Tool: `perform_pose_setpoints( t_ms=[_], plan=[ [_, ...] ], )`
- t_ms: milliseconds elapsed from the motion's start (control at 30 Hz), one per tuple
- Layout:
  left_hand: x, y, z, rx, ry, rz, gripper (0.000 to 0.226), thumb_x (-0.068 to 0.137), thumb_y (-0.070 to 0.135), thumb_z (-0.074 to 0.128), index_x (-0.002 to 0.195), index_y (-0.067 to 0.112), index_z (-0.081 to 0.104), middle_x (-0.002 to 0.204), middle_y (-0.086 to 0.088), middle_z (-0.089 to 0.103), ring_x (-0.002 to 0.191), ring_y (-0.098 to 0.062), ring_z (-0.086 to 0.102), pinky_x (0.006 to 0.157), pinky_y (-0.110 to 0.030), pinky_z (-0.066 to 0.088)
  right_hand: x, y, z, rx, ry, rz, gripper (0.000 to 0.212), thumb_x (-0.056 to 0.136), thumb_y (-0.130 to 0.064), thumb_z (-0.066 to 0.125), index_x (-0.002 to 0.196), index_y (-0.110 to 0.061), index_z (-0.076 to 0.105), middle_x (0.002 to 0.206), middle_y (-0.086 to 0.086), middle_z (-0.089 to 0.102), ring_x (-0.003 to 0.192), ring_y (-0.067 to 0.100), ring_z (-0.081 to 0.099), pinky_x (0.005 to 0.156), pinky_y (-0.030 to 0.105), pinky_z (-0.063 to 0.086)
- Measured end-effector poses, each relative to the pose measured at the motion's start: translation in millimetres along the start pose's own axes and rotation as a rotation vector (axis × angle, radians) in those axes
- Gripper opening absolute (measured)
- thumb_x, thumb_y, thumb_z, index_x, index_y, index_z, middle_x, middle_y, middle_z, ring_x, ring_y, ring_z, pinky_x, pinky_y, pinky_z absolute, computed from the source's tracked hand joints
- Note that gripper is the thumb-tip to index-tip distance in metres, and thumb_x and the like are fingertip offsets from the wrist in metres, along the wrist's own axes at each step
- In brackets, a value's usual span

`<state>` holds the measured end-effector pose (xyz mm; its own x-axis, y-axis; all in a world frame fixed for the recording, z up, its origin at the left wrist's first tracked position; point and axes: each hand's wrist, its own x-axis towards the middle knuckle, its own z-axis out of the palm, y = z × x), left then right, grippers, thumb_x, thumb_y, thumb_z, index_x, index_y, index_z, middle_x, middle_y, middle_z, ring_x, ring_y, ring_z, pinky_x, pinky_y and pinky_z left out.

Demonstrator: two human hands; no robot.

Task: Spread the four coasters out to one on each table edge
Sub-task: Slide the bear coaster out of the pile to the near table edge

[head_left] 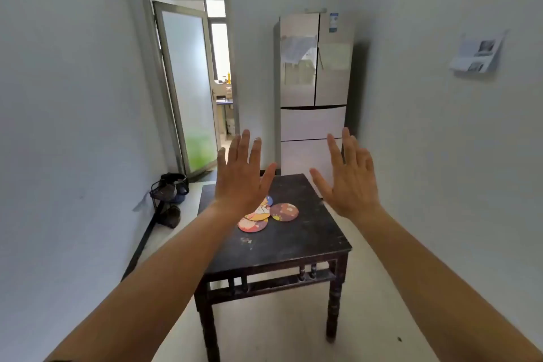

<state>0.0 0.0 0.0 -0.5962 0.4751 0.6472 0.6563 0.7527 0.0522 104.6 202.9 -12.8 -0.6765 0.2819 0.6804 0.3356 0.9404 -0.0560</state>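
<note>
Coasters [266, 214] lie bunched near the middle of the dark surface [308, 244], some overlapping; the brown one [283, 211] sits just beside the rest, the pink one [252, 224] nearest the camera; a fourth is partly hidden behind the left hand [239, 176], so its place is hard to tell; none sits at an edge; both hands are raised above the surface, fingers spread wide, holding nothing, the right hand [351, 182] well apart from the coasters; by my reading the spreading has not begun and all four placements remain
</note>
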Motion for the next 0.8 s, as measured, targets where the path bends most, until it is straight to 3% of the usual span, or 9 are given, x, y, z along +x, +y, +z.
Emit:
perform_pose_setpoints(
  t_ms=[267,467,800],
  plan=[
    [49,-89,115,-0.036,-0.096,-0.072,0.074,0.095,0.059,0.019,0.156,0.017,0.024,0.167,-0.010,0.013,0.153,-0.031,0.011,0.121,-0.055,0.013,54,-25,139,-0.022,-0.155,-0.018,0.079,0.092,-0.067,0.034,0.155,-0.024,0.015,0.166,0.012,0.012,0.148,0.036,0.025,0.118,0.056,0.026],
    [101,-161,205,-0.091,-0.236,-0.103,0.073,0.095,0.059,0.021,0.154,0.017,0.025,0.166,-0.011,0.016,0.152,-0.031,0.016,0.120,-0.053,0.018,110,-49,237,-0.041,-0.300,0.008,0.076,0.091,-0.061,0.044,0.153,-0.020,0.024,0.158,0.014,0.028,0.140,0.035,0.038,0.113,0.049,0.033],
    [149,-209,342,-0.094,-0.464,-0.155,0.067,0.099,0.057,0.025,0.153,0.017,0.025,0.165,-0.011,0.018,0.151,-0.032,0.017,0.120,-0.053,0.021,152,-37,361,0.004,-0.516,0.099,0.074,0.096,-0.056,0.042,0.155,-0.018,0.019,0.163,0.011,0.022,0.149,0.030,0.025,0.118,0.045,0.025]
  ],
)
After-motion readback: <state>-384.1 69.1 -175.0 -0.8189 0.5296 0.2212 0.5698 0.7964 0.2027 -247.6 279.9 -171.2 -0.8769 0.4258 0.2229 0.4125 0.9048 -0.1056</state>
